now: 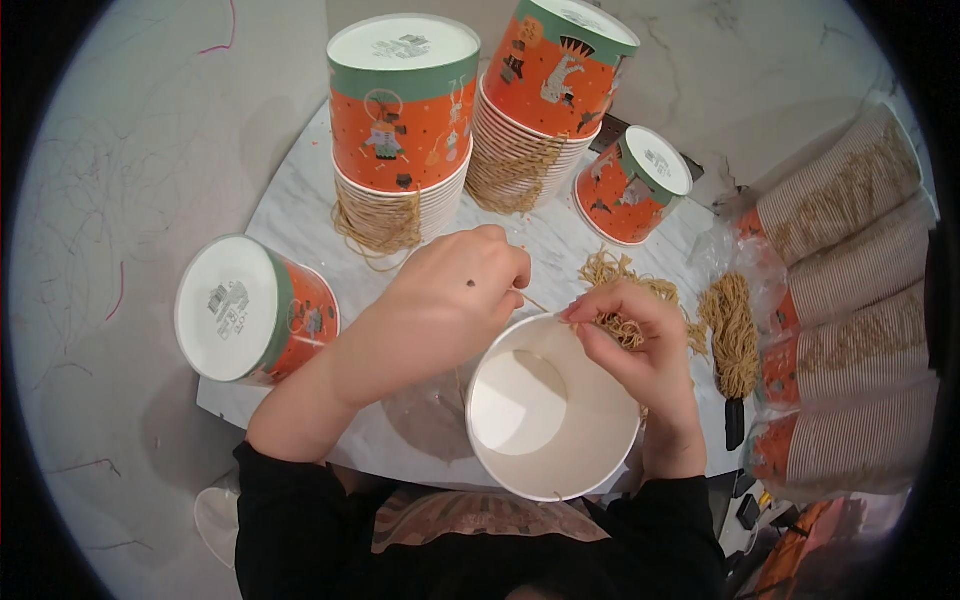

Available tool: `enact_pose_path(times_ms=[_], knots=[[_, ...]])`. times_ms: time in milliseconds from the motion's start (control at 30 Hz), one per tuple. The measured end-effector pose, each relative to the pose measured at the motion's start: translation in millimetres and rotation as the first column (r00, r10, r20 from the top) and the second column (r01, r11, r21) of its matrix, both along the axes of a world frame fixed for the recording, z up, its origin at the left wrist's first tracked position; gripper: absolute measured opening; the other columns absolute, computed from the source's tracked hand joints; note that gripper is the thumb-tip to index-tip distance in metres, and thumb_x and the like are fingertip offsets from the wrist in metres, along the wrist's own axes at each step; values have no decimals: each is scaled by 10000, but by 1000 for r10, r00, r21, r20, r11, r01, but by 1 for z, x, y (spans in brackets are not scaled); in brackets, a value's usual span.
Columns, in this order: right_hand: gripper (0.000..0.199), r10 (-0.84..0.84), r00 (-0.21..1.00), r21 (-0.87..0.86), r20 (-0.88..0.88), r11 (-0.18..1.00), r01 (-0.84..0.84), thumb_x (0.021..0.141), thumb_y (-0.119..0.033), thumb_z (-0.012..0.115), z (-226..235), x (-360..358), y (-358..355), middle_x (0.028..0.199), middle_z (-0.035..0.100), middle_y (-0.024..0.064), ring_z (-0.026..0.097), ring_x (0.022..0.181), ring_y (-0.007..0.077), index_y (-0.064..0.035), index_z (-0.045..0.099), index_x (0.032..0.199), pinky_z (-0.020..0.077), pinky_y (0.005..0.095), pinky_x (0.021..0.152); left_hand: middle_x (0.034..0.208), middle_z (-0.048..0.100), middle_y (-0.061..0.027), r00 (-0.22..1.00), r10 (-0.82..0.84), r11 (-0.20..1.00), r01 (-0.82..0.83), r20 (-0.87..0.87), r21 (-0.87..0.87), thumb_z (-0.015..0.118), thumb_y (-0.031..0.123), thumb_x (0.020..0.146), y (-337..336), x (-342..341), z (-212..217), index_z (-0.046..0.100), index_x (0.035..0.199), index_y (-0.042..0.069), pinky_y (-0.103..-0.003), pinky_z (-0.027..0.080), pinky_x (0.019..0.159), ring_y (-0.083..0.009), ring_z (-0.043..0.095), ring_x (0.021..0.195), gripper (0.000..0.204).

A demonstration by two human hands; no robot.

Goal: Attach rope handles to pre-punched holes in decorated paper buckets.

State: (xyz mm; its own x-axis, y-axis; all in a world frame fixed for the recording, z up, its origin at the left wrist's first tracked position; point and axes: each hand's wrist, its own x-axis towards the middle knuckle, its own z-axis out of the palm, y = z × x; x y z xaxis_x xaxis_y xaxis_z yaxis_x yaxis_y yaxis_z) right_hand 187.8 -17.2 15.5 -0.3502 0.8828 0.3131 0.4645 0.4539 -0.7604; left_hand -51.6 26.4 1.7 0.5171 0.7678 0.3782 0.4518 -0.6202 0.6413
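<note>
A white paper bucket (pixel 605 425) stands in front of me with its mouth toward me. At its far rim, my right hand (pixel 635 335) pinches a thin tan cord (pixel 533 302) between thumb and fingertips. The same cord stretches left into my left hand (pixel 465 275), whose fingers are curled closed around it just beyond the rim. A loose heap of tan cord (pixel 620 268) lies behind my right hand, partly hidden by it. A short cord end (pixel 560 497) shows at the bucket's near rim.
Two upside-down stacks of orange and green buckets, the left stack (pixel 400 130) and the right stack (pixel 545 85), have cords hanging from them. Single buckets stand at left (pixel 300 320) and back right (pixel 625 190). A cord bundle (pixel 730 335) and bagged bucket stacks (pixel 850 340) lie right.
</note>
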Motion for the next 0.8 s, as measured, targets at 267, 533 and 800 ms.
enact_pose_path(times_ms=[267, 533, 800], knots=[[114, -80, 987, -52, -142, 996, 73, 854, 3, 739, -6, 2, 6, 893, 693, 71, 656, 823, 145, 15, 718, 965, 520, 284, 762, 897, 630, -159, 995, -76, 994, 81, 71, -74, 683, 116, 872, 1, 15, -4, 687, 918, -3, -410, 515, 715, -335, 656, 777, 127], [119, -173, 985, 45, 4, 984, 173, 854, 13, 732, -11, 3, 15, 863, 674, 77, 657, 799, 159, 3, 718, 971, 517, 278, 735, 909, 619, -137, 992, -39, 987, 57, 120, -148, 689, 97, 878, -1, 15, 5, 673, 952, 9, -354, 498, 659, -234, 635, 712, 116], [121, -133, 986, 108, 101, 987, 122, 840, -1, 732, -5, -5, 8, 846, 675, 107, 684, 787, 246, 3, 709, 960, 529, 330, 721, 780, 643, -55, 980, -49, 890, 130, 192, -437, 715, 130, 864, 3, 18, 17, 697, 923, 24, -275, 436, 554, -79, 557, 586, 123]])
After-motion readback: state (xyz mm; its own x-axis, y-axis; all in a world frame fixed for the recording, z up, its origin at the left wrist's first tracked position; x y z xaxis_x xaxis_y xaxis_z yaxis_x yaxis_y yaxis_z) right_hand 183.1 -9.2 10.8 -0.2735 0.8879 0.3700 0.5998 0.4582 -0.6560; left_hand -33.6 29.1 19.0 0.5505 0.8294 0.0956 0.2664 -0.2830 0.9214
